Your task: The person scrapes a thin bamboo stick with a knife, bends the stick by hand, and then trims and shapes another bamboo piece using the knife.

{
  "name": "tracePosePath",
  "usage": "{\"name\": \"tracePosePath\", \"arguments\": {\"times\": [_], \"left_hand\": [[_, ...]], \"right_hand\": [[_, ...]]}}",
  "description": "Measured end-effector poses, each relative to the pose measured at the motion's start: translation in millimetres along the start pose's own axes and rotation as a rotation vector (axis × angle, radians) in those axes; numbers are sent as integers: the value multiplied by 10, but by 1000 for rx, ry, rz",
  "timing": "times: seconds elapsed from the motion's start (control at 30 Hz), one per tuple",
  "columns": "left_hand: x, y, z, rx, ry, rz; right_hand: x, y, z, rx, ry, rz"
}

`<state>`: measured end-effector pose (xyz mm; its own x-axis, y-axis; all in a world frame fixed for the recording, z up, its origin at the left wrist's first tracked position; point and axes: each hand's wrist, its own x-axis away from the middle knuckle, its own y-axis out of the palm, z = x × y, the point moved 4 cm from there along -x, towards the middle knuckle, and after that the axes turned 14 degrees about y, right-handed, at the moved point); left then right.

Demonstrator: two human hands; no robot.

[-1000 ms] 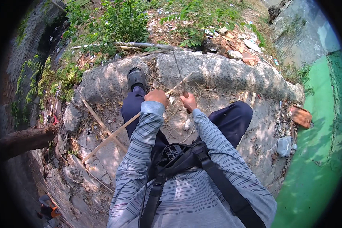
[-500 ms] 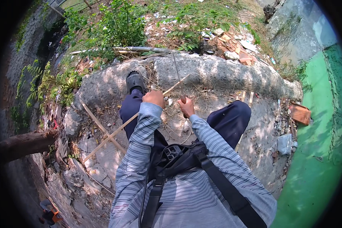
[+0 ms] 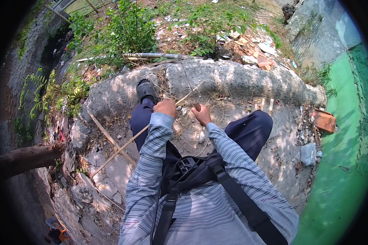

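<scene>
My left hand [image 3: 165,108] is closed round a long, thin bamboo stick [image 3: 129,141], which slants from the lower left up to a tip just right of the fist. In my right hand [image 3: 201,115] is the brown handle of a knife [image 3: 187,78]. Its long, narrow blade points away from me and leans left, passing by the stick's far end; whether blade and stick touch I cannot tell. A second, flatter bamboo strip [image 3: 106,132] lies on the ground at the left, crossing under the held stick.
A low stone kerb [image 3: 233,77] curves across in front, with my shoe [image 3: 146,90] against it. Short bamboo pieces [image 3: 262,103] lie near my right knee. A log [image 3: 30,159] juts in at the left. Green water [image 3: 335,171], an orange brick-like block [image 3: 324,121] and litter are at the right.
The knife blade has tilted left and come slightly nearer, toward the stick's tip. My left hand keeps its grip, with the stick almost in the same place.
</scene>
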<state>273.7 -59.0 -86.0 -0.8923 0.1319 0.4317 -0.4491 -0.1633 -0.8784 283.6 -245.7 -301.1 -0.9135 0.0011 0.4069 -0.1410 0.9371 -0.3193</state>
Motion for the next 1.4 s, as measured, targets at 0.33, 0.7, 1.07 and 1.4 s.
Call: {"name": "tracePosePath", "arguments": {"times": [0.33, 0.7, 1.07, 1.4], "left_hand": [[-64, 47, -25, -42, 32, -92], [-99, 175, -136, -76, 57, -14], [-117, 116, -38, -46, 45, -133], [-115, 169, -18, -95, 61, -100]], "right_hand": [[-37, 48, 27, 27, 23, -25], [-60, -84, -316, 206, -111, -62], [-310, -207, -78, 307, -138, -30], [-376, -230, 128, 231, -77, -9]]}}
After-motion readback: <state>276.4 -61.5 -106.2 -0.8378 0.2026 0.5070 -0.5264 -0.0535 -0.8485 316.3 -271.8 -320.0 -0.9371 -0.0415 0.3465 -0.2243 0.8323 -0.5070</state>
